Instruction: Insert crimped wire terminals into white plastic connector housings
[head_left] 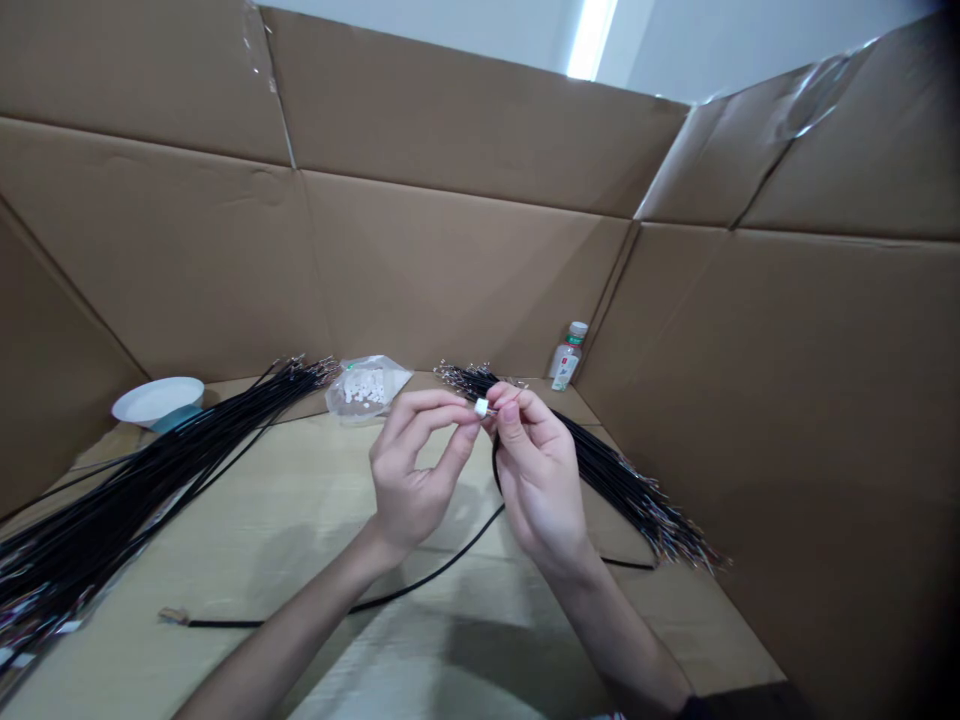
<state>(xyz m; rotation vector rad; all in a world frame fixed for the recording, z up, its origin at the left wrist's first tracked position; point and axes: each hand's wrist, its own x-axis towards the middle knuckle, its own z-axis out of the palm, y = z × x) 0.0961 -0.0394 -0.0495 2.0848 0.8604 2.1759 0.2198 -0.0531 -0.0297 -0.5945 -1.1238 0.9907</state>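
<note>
Between thumb and fingers, my left hand [416, 460] pinches a small white connector housing [481, 407]. Facing it, my right hand [536, 465] is closed on the thin wires at the end of a black cable [442, 570]. The wire tips meet the side of the housing; whether any sit inside it, I cannot tell. From my right hand the cable hangs down and curves left across the table, ending in loose bare wires [174, 617].
Black cable bundles lie at the left [172, 470] and right [622, 480]. A clear bag of white connectors [367, 387], a white bowl [157, 402] and a small bottle [568, 357] stand towards the back. Cardboard walls [465, 270] surround the table.
</note>
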